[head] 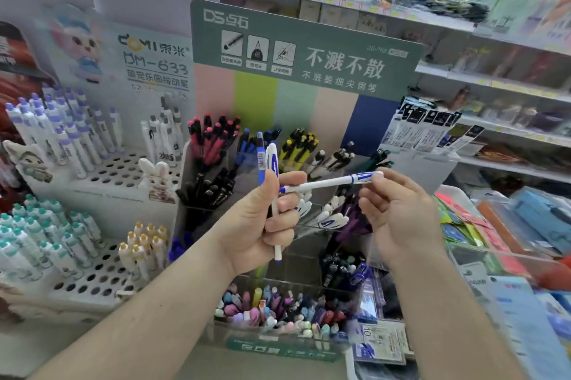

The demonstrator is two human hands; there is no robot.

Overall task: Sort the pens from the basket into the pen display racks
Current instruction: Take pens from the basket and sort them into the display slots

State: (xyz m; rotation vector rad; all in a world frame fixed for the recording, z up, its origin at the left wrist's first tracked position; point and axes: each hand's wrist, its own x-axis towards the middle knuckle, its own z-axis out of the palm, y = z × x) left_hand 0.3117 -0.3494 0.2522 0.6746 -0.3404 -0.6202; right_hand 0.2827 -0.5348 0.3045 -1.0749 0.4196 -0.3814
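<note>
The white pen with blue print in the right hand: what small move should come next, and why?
Probably lower the white pen down into the clear compartment just below it, since similar white pens with blue print already stand there. The right hand pinches it level by its cap end, while the left hand grips two more pens.

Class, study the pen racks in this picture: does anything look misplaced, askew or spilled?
Nothing stands out. The pens in the clear tiered display rack stand grouped by colour. The only loose ones are in hand: the white-and-blue capped pen in the right hand and two in the left hand.
</note>
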